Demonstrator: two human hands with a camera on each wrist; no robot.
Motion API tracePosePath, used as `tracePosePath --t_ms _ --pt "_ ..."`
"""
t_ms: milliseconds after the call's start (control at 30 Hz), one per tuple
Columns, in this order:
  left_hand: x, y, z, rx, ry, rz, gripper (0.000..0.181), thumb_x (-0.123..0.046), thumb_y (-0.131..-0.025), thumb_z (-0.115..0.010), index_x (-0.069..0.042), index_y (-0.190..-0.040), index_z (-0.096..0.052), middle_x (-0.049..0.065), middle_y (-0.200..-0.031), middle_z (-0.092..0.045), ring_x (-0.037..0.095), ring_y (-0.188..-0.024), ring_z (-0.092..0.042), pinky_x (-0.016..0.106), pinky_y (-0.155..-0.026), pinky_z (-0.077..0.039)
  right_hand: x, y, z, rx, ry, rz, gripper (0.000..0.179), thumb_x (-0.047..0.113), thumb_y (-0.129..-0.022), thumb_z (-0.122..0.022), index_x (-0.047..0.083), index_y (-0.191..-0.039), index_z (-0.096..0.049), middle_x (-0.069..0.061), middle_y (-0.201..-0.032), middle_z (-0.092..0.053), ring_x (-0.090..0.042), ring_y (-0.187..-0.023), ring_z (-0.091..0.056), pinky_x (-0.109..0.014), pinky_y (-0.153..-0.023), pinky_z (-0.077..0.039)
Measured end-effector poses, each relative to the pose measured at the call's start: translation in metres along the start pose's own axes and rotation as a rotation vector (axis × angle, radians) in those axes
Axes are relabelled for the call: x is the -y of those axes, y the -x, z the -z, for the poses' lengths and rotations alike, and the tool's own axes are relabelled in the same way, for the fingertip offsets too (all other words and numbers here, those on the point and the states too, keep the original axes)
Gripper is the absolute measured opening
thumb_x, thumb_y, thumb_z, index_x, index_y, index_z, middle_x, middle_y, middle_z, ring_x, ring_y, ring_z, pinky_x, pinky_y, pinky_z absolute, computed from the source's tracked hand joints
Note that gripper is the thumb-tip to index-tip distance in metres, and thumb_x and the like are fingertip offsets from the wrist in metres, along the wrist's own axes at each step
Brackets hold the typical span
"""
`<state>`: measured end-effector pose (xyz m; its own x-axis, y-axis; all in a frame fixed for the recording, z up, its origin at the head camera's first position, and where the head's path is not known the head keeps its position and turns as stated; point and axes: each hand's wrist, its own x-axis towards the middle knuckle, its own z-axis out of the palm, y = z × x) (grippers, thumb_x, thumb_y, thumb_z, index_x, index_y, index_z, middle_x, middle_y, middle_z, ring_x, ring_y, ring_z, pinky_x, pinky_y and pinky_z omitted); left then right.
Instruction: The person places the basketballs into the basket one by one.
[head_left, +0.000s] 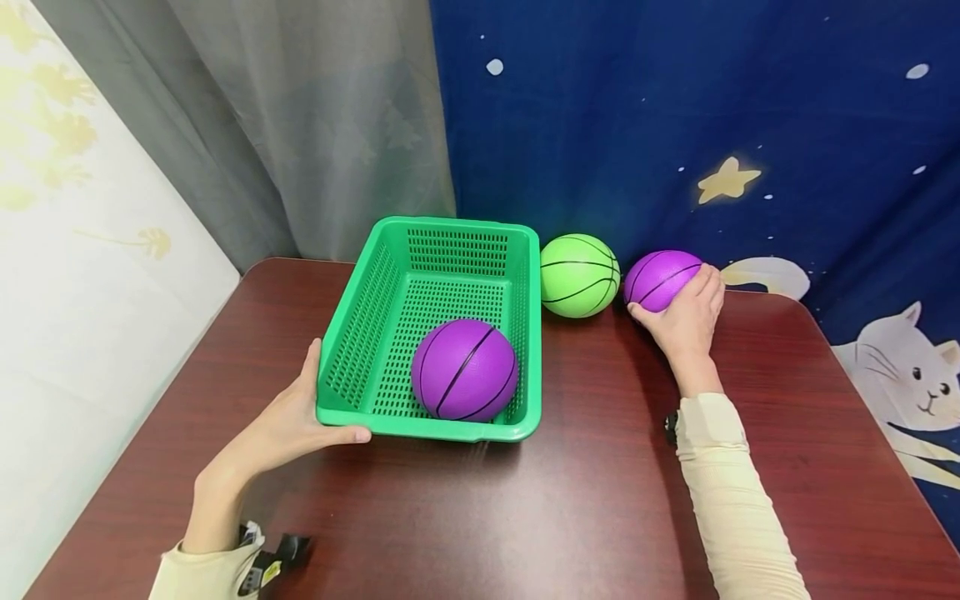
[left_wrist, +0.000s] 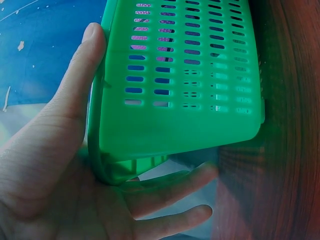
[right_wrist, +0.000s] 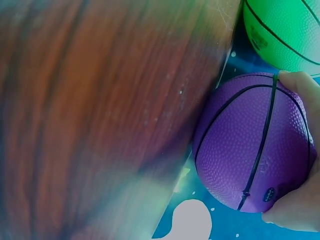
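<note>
A green plastic basket (head_left: 352, 333) with slotted walls stands on the table, with a purple ball (head_left: 465, 369) marked by black basketball lines inside, near its front right corner. My left hand (head_left: 288, 421) spans the basket's front left corner. Its thumb lies straight along the front rim; in the left wrist view the other fingers (left_wrist: 170, 192) stretch past the corner. Beyond the basket, my right hand (head_left: 686, 315) grips a second purple basketball (head_left: 660, 275) at the table's back edge, thumb and fingers on opposite sides. Between basket and hand sits a light green basketball (head_left: 579, 277).
The reddish-brown wooden table (head_left: 600, 500) ends at the back against a dark blue curtain (head_left: 600, 108) with stars and cats. A grey curtain (head_left: 315, 108) hangs behind the basket. White patterned cloth (head_left: 97, 250) borders the left side.
</note>
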<state>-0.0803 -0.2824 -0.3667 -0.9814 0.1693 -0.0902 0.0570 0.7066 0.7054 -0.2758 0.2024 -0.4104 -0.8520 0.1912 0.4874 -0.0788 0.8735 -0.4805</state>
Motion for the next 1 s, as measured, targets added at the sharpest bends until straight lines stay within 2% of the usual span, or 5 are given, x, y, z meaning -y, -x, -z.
tracePosePath --t_ms 367,567,800,1000 --pt "0.000 0.001 0.001 0.007 0.017 0.005 0.129 -0.044 -0.070 -0.080 -0.020 -0.145 0.023 0.013 -0.154 0.002 0.037 -0.131 -0.027 0.058 -0.094 -0.034 0.002 0.001 -0.001 0.010 0.019 0.014 0.116 0.038 -0.061 -0.085 -0.013 -0.139 -0.017 -0.032 -0.140 -0.020 -0.045 -0.131 -0.015 -0.045 -0.110 -0.008" --pt "0.000 0.000 0.001 0.004 0.035 -0.013 0.128 -0.043 -0.070 -0.080 -0.025 -0.145 0.022 0.011 -0.154 -0.004 0.034 -0.131 -0.029 0.056 -0.093 -0.035 0.002 0.000 0.000 -0.021 0.047 0.001 0.115 0.036 -0.059 -0.086 -0.012 -0.139 -0.018 -0.031 -0.137 -0.024 -0.045 -0.128 -0.019 -0.045 -0.109 -0.011" --pt "0.000 0.000 0.002 -0.001 0.044 -0.024 0.129 -0.043 -0.069 -0.081 -0.026 -0.145 0.022 0.012 -0.153 -0.007 0.033 -0.131 -0.028 0.056 -0.094 -0.034 0.004 -0.008 0.002 -0.040 0.021 0.021 0.108 0.033 -0.058 -0.086 -0.010 -0.136 -0.025 -0.028 -0.132 -0.031 -0.042 -0.124 -0.024 -0.047 -0.105 -0.017" --pt "0.002 0.000 0.001 0.003 0.051 -0.022 0.128 -0.043 -0.069 -0.080 -0.025 -0.145 0.022 0.011 -0.154 -0.004 0.033 -0.132 -0.028 0.057 -0.093 -0.035 -0.004 -0.007 0.009 0.007 -0.071 -0.072 0.106 0.035 -0.062 -0.085 -0.004 -0.139 -0.023 -0.023 -0.136 -0.032 -0.037 -0.126 -0.024 -0.048 -0.102 -0.023"
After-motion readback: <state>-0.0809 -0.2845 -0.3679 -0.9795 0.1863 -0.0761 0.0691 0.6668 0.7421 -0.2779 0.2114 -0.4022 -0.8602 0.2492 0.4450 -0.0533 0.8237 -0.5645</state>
